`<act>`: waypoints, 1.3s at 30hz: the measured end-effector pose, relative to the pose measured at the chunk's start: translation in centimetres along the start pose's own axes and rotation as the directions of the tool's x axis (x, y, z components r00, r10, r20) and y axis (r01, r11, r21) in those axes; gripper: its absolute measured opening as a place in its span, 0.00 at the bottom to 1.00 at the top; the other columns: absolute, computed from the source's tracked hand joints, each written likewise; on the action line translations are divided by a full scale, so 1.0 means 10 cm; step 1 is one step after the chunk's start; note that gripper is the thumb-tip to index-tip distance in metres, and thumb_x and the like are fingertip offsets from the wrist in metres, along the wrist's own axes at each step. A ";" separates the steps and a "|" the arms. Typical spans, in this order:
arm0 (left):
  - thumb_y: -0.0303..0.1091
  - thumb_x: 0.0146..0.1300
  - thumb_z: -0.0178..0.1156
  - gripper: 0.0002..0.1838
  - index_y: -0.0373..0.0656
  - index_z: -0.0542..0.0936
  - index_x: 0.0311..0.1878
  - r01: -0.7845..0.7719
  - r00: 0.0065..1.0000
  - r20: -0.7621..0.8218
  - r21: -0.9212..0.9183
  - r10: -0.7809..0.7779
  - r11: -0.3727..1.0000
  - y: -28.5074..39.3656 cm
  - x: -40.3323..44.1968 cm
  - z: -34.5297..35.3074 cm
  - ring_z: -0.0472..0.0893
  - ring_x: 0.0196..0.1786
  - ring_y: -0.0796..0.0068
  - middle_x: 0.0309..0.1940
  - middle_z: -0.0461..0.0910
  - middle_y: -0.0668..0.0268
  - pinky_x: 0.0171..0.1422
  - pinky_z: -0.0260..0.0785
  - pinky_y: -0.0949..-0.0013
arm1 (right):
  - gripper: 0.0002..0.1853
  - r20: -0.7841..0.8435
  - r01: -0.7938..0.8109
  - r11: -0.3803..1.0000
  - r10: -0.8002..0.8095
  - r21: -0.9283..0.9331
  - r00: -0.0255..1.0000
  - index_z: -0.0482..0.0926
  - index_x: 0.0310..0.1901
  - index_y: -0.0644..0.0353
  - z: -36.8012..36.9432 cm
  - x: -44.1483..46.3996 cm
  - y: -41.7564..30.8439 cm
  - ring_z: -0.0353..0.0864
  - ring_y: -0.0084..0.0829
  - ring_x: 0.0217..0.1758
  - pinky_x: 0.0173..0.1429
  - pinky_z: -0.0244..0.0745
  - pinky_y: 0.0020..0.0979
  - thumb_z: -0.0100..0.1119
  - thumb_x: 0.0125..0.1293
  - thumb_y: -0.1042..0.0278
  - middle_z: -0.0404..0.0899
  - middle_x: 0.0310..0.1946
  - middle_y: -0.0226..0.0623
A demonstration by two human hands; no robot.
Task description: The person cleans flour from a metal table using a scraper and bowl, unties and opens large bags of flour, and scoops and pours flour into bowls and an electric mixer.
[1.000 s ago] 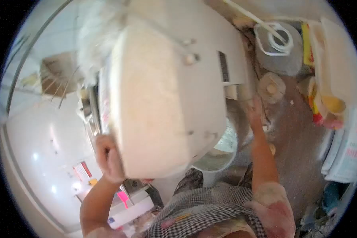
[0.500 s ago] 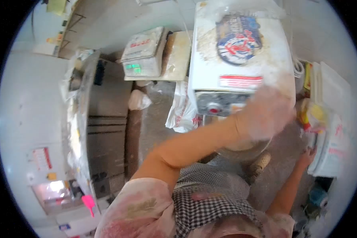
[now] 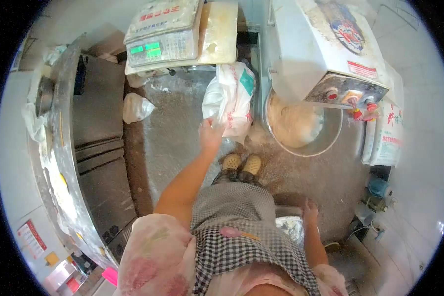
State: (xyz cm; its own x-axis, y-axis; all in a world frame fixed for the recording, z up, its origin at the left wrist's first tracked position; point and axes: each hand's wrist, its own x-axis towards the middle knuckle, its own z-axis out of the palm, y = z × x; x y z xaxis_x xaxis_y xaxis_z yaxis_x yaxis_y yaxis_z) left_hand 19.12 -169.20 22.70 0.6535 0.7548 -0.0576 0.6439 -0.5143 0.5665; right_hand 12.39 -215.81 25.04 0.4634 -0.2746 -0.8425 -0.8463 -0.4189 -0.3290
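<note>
My left hand point(image 3: 211, 134) reaches forward, its fingers closed at the lower left edge of a white sack point(image 3: 236, 101) with red print and a green patch. The sack stands on the floor beside the mixer. Low on the right, my right hand point(image 3: 310, 213) is at the rim of a metal basin point(image 3: 292, 226); its fingers look curled over the edge, and its contents are unclear. In front stands the white mixer point(image 3: 301, 44), with knobs on its dark control panel point(image 3: 348, 91). Below it, the steel mixing bowl point(image 3: 333, 138) holds a pale, floury mass point(image 3: 293, 121).
A digital scale point(image 3: 165, 42) stands on a board at the back left. A metal worktable point(image 3: 66, 148) runs along the left side. A small white bag point(image 3: 137, 107) lies on the floor. More printed sacks point(image 3: 387, 133) stand by the right wall, near a blue object point(image 3: 378, 186).
My left hand has left the front of the mixer and moved down-left to the white sack. My right hand has moved from beside the right-hand sacks to the metal basin. The view has shifted.
</note>
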 end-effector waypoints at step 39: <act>0.35 0.64 0.43 0.19 0.39 0.60 0.56 0.624 -0.061 0.987 0.153 -0.147 0.767 0.19 1.60 0.02 0.76 0.44 0.59 0.46 0.70 0.54 0.44 0.72 0.60 | 0.07 0.226 -0.225 -0.024 0.062 0.974 0.972 0.70 0.33 0.58 3.92 -0.67 -2.47 0.61 0.16 0.14 0.13 0.50 0.17 0.54 0.60 0.65 0.66 0.19 0.25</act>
State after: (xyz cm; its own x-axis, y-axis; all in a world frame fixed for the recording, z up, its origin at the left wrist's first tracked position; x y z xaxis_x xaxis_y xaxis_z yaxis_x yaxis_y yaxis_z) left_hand 30.92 -158.19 22.72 0.2586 -0.3722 -0.8914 0.9619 0.0143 0.2730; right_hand 19.93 -169.69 22.13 0.3390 -0.0970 -0.9358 -0.3396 0.9150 -0.2179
